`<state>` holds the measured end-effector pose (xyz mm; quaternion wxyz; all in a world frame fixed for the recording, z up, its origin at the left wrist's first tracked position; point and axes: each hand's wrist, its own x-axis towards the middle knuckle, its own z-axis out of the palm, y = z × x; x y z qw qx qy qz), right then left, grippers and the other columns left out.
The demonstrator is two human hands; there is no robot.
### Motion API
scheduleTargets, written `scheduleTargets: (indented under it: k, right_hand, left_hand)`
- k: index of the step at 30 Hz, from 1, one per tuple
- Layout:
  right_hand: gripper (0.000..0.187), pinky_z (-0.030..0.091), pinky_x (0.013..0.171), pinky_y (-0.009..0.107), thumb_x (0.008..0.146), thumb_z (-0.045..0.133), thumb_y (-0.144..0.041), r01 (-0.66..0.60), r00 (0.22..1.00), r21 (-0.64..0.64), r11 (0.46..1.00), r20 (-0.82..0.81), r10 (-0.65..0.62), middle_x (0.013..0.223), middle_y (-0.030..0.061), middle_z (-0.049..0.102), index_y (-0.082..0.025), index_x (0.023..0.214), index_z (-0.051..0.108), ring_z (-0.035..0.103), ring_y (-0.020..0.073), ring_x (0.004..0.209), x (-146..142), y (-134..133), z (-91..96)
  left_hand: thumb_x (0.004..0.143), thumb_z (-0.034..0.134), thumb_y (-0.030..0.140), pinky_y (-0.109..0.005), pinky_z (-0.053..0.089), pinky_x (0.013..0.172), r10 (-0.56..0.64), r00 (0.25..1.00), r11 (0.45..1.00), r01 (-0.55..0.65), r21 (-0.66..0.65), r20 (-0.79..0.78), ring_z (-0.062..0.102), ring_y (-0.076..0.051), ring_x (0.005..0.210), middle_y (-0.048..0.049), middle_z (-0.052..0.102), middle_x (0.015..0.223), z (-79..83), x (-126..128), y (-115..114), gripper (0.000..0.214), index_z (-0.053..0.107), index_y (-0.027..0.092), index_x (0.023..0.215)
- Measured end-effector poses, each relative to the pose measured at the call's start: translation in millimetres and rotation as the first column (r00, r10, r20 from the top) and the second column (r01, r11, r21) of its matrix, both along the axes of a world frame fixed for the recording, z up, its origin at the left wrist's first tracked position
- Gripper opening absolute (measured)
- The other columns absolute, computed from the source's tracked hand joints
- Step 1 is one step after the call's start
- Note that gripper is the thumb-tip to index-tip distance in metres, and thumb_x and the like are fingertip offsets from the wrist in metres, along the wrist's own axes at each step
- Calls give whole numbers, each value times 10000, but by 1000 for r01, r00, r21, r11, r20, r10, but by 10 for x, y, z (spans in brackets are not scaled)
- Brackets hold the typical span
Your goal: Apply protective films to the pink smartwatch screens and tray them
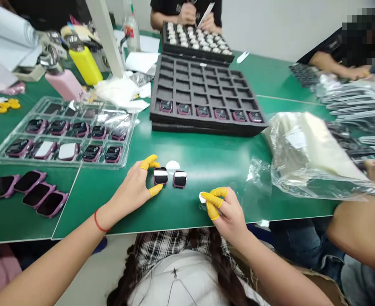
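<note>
My left hand [135, 182], in yellow finger cots, has its index finger and thumb at the upper and lower edges of a smartwatch [160, 177] lying on the table. This watch is dark-faced and purple-cased, with a white strip across its screen. Just right of it lies a second smartwatch [180, 180] with a similar strip. My right hand [227, 210], also in yellow finger cots, pinches a small white piece [202, 197] above the table's front part. Whether it is cloth or paper, I cannot tell. Behind the two watches is a white round spot [173, 165].
Purple watches fill a clear plastic tray [128, 146] at left; several more watches [34, 192] lie before it. A black foam tray [206, 91] holds a front row of watches. A plastic bag [308, 148] stands right. Co-workers' hands [187, 15] work opposite. Bottles [85, 63] stand back left.
</note>
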<state>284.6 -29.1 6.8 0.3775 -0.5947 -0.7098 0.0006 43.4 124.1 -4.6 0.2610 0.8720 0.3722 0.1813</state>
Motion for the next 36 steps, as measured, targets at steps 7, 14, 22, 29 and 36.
scheduleTargets:
  k: [7, 14, 22, 29, 36]
  right_hand:
    - [220, 496, 702, 334, 890, 556, -103, 148, 989, 61, 987, -5, -148, 880, 55, 613, -195, 1015, 712, 581, 180, 839, 325, 5, -205]
    - [210, 479, 712, 324, 888, 545, -117, 226, 974, 94, 970, -18, -225, 845, 49, 621, -187, 973, 723, 569, 169, 812, 429, 39, -383]
    - [223, 510, 752, 354, 890, 542, -137, 308, 950, 128, 943, -96, -298, 871, 61, 615, -201, 992, 730, 578, 187, 858, 449, -4, -399]
    - [223, 512, 714, 352, 906, 543, -122, 255, 963, 133, 958, -127, -238, 872, 53, 612, -207, 1015, 719, 573, 176, 826, 490, -137, -352]
    - [225, 491, 702, 358, 902, 567, -114, 216, 970, 130, 968, -138, -199, 879, 43, 600, -235, 1029, 708, 556, 176, 809, 491, -138, -407]
  left_hand:
    - [877, 624, 345, -636, 235, 1179, -194, 975, 961, 211, 180, -108, 349, -347, 1438, -158, 420, 1506, -50, 181, 149, 750, 215, 235, 1496]
    - [885, 596, 312, -713, 140, 1160, -375, 891, 871, 433, 232, -254, 604, -307, 1192, -97, 682, 1222, 144, 511, 214, 592, 336, 236, 1412]
    - [864, 600, 311, -670, 182, 1170, -383, 905, 873, 420, 248, -184, 595, -310, 1189, -131, 666, 1226, 171, 1308, 0, 612, 368, 171, 1412]
    - [852, 657, 352, -620, 90, 1211, -292, 939, 934, 320, 157, -181, 347, -302, 1437, -153, 431, 1503, 283, 800, 91, 785, 232, 217, 1498]
    - [900, 575, 292, -552, 357, 1129, -196, 964, 979, 202, 18, -178, 547, -263, 1242, -120, 599, 1298, 165, 155, 171, 780, 127, 213, 1533]
